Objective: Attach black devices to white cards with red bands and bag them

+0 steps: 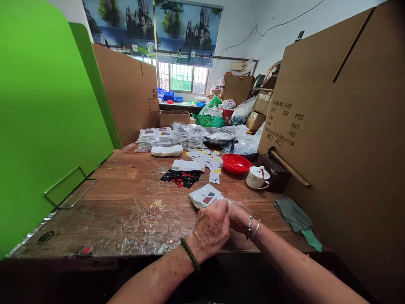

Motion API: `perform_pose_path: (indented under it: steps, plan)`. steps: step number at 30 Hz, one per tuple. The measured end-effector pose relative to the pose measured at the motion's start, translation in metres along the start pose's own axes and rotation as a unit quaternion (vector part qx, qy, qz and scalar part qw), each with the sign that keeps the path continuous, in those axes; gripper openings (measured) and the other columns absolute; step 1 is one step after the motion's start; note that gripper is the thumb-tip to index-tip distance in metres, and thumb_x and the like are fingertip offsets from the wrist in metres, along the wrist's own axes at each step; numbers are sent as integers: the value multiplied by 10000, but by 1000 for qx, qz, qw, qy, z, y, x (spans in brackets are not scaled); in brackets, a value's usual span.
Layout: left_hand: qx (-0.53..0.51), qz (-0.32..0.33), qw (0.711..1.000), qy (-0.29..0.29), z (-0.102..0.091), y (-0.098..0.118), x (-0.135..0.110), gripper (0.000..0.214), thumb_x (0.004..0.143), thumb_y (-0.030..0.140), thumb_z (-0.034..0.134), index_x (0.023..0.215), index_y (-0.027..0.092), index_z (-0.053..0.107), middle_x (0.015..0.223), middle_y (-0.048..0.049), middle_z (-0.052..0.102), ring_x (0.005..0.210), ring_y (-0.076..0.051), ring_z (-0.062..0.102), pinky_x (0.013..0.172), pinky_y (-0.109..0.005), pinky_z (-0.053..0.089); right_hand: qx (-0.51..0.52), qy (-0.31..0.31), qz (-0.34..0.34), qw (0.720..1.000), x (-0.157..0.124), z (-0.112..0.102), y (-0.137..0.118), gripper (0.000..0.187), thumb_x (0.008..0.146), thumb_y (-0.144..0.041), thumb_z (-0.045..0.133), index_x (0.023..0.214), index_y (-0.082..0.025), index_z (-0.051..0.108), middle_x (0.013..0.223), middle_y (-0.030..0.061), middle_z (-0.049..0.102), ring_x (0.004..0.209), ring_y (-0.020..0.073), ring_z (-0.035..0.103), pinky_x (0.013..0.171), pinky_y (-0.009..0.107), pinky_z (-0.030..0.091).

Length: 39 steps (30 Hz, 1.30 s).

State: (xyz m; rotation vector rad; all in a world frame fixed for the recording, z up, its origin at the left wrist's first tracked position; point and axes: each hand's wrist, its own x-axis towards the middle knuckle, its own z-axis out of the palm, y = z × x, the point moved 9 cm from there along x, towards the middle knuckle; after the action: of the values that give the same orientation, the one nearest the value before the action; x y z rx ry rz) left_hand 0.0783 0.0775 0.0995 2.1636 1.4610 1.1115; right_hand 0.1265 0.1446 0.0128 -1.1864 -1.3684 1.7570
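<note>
At the front middle of the table, a stack of white folded pieces with a dark-and-red card on top lies inside a clear plastic bag (202,195). My left hand (212,230), with a dark beaded bracelet at its wrist, is closed at the near end of this bag. Just behind it, my right hand (239,217), wearing two silver bangles, is also closed at the bag's clear film; its fingertips are partly hidden by the left hand. Beyond the bag lie black cards (186,177), a white folded stack (189,165) and scattered white cards (207,159).
Filled clear bags (164,134) are piled at the back. A red bowl (236,164), a lidded cup (257,178) and a grey-green cloth (292,214) lie to the right. Tall cardboard (341,126) stands right, a green panel (47,105) left. Plastic scraps (139,230) litter the front left.
</note>
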Motion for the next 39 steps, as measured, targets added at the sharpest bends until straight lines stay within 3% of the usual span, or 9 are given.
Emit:
perform_pose_path:
  steps: [3, 8, 12, 16, 22, 27, 31, 36, 39]
  plan:
    - [2, -13, 1000, -5, -30, -7, 16, 129, 828, 137, 425, 746, 224, 473, 720, -25, 564, 668, -165, 507, 638, -298, 392, -159, -44, -74, 983, -5, -1, -38, 109, 656, -134, 671, 601, -194, 599, 693, 27, 631, 753, 180, 566, 680, 257, 436]
    - [16, 18, 1000, -8, -82, -10, 47, 165, 835, 143, 425, 738, 201, 545, 715, -6, 572, 691, -145, 514, 672, -275, 409, -496, -73, -222, 836, -18, 17, -102, 243, 772, -203, 638, 541, -189, 563, 591, 33, 553, 623, 151, 504, 641, 263, 368]
    - [38, 4, 999, -2, -114, -25, 67, 154, 817, 160, 461, 738, 180, 591, 664, 15, 555, 633, -125, 484, 616, -259, 390, -555, -75, -258, 787, -30, 30, -140, 358, 829, -349, 636, 516, -194, 554, 504, 0, 478, 477, 113, 395, 571, 266, 303]
    - [13, -26, 1000, -13, -129, -40, 81, 143, 777, 142, 479, 711, 163, 605, 629, 25, 527, 588, -105, 453, 577, -238, 382, -610, -111, -256, 742, -36, 47, -155, 182, 785, -226, 657, 607, -197, 634, 543, -6, 512, 499, 106, 395, 543, 252, 245]
    - [-220, -109, 969, 22, -134, -89, 64, 270, 811, 361, 571, 950, 140, 641, 790, -13, 619, 677, -114, 549, 640, -257, 451, -660, -59, -253, 705, -17, 54, -168, 178, 843, -189, 531, 733, -204, 669, 614, 3, 576, 533, 104, 424, 540, 250, 226]
    - [-375, -199, 905, -12, -72, -156, 5, 813, 484, 221, 856, 1241, 205, 559, 1225, -125, 612, 1123, -250, 566, 894, -356, 467, -637, -65, -260, 723, -1, 51, -171, 214, 873, -241, 511, 730, -196, 665, 655, 6, 625, 566, 106, 477, 546, 235, 261]
    - [-390, -173, 904, -22, -25, -165, -19, 858, 415, 157, 882, 1216, 187, 576, 1201, -96, 640, 1087, -256, 588, 916, -353, 460, -593, -101, -256, 757, -3, 58, -175, 189, 815, -212, 574, 650, -177, 660, 598, -5, 601, 566, 105, 478, 556, 224, 301]
    - [-354, -158, 922, 6, -16, -157, -26, 765, 539, 220, 848, 1245, 182, 556, 1110, -47, 676, 970, -215, 610, 836, -297, 466, -394, -247, -61, 883, -9, 74, -157, 220, 783, -336, 605, 726, -146, 700, 694, 41, 678, 613, 141, 603, 582, 245, 438]
    - [-367, -144, 919, 10, -17, -157, -28, 773, 558, 195, 836, 1271, 204, 537, 1159, -40, 668, 1038, -222, 600, 905, -319, 452, -374, -246, 23, 894, 6, 68, -136, 145, 714, -280, 674, 728, -139, 702, 662, 38, 680, 588, 159, 625, 557, 265, 469]
